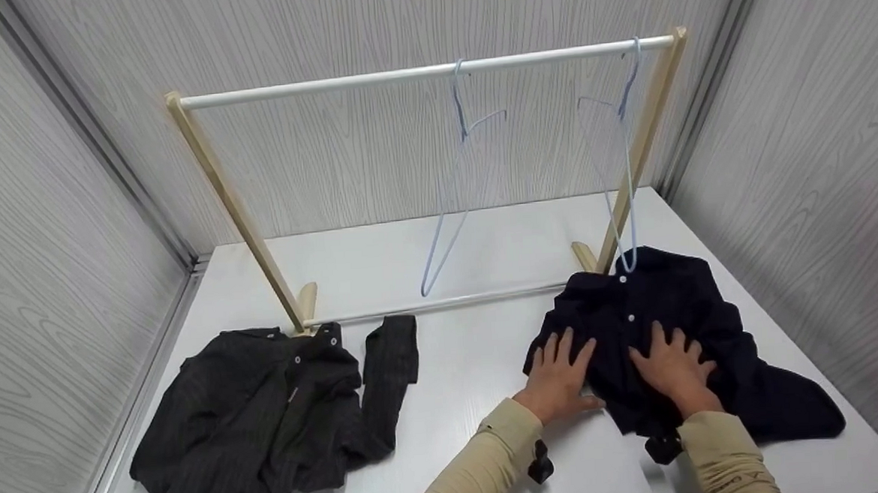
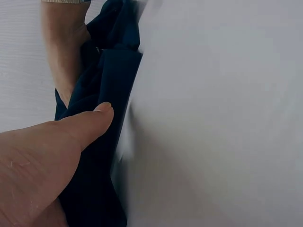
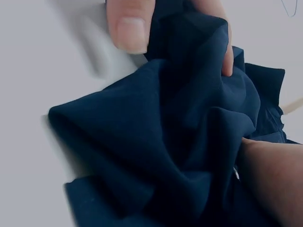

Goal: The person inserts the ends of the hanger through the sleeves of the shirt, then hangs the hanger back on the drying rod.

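Note:
A navy shirt (image 1: 681,286) with white buttons lies crumpled on the right of the white table, its collar towards the rack. My left hand (image 1: 555,379) rests with spread fingers at its left side. In the left wrist view the thumb (image 2: 97,125) lies straight along the cloth's edge. My right hand (image 1: 675,369), fingers also spread, touches the front just right of the buttons. Folds of navy cloth (image 3: 142,127) bunch below the right thumb (image 3: 130,28) in the right wrist view. Another shirt, dark grey (image 1: 229,408), lies rumpled on the left, away from both hands.
Behind the shirts stands a wooden-legged rack with a white top bar (image 1: 325,85). One pale blue hanger (image 1: 460,106) hangs near mid-bar; a second hanger (image 1: 626,94) at the right end reaches down over the navy collar. Wood-grain panels (image 1: 366,152) enclose the table (image 1: 460,365).

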Demonstrator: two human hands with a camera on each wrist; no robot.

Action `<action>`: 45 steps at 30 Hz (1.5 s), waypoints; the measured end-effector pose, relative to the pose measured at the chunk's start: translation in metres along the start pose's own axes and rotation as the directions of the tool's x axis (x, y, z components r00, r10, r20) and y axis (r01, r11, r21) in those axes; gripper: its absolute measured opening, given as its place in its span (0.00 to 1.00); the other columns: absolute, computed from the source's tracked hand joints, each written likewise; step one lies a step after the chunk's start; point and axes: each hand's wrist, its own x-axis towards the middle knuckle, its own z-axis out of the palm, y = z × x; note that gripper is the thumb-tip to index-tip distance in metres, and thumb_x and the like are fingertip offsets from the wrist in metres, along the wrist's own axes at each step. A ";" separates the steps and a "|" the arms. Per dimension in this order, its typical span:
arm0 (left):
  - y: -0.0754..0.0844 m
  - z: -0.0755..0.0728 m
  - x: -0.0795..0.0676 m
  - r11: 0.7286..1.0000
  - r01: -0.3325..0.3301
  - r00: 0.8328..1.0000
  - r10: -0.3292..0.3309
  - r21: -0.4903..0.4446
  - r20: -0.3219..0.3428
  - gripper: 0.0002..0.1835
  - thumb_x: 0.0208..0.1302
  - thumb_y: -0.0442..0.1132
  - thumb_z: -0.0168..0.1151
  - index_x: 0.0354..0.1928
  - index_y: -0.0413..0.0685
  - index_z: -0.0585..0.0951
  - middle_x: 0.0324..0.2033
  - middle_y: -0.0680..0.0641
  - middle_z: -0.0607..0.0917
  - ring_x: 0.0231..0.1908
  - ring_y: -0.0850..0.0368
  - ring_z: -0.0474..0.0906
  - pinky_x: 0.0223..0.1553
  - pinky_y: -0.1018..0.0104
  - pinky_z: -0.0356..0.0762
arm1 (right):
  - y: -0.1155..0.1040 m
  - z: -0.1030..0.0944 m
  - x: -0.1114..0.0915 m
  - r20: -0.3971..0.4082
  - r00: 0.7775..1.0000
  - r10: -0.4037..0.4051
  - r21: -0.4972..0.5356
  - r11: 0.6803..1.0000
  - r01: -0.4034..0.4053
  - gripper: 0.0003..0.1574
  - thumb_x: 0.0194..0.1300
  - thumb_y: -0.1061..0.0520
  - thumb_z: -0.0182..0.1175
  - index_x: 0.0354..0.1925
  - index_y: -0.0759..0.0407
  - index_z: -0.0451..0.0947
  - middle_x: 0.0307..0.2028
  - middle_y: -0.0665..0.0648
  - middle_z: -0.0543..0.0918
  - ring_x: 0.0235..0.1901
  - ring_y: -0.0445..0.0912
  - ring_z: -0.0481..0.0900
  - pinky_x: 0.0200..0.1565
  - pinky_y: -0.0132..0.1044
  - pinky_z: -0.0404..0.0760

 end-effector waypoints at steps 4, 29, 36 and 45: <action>-0.003 -0.001 -0.001 1.000 0.025 0.999 -0.025 0.010 0.025 0.51 0.56 0.70 0.63 0.77 0.60 0.55 0.75 0.42 0.59 0.72 0.43 0.60 0.68 0.50 0.67 | -0.006 0.005 -0.004 -0.028 0.999 -0.017 0.001 1.000 0.017 0.52 0.73 0.35 0.46 0.75 0.69 0.43 0.70 0.84 0.47 0.66 0.84 0.45 0.57 0.84 0.49; -0.042 -0.013 -0.023 0.997 0.066 0.992 -0.062 -0.032 0.108 0.45 0.63 0.66 0.60 0.76 0.53 0.60 0.74 0.45 0.63 0.72 0.45 0.61 0.69 0.49 0.65 | -0.050 0.031 -0.033 -0.149 0.985 -0.085 0.042 0.995 0.092 0.48 0.71 0.40 0.54 0.73 0.70 0.52 0.67 0.82 0.55 0.65 0.80 0.54 0.55 0.80 0.58; -0.059 -0.017 -0.033 0.995 0.083 0.991 -0.077 -0.051 0.114 0.44 0.63 0.64 0.62 0.75 0.50 0.61 0.73 0.44 0.65 0.72 0.44 0.63 0.68 0.48 0.66 | -0.067 0.034 -0.044 -0.155 0.980 -0.126 0.020 0.991 0.131 0.46 0.71 0.42 0.55 0.72 0.71 0.55 0.67 0.82 0.57 0.65 0.79 0.56 0.55 0.79 0.60; -0.078 -0.025 -0.048 0.989 0.127 0.989 -0.120 -0.074 0.084 0.39 0.64 0.56 0.64 0.72 0.47 0.66 0.70 0.43 0.69 0.70 0.44 0.65 0.67 0.47 0.66 | -0.091 0.041 -0.052 -0.124 0.978 -0.168 0.015 0.985 0.171 0.48 0.70 0.40 0.56 0.72 0.70 0.55 0.67 0.81 0.58 0.65 0.79 0.57 0.55 0.79 0.61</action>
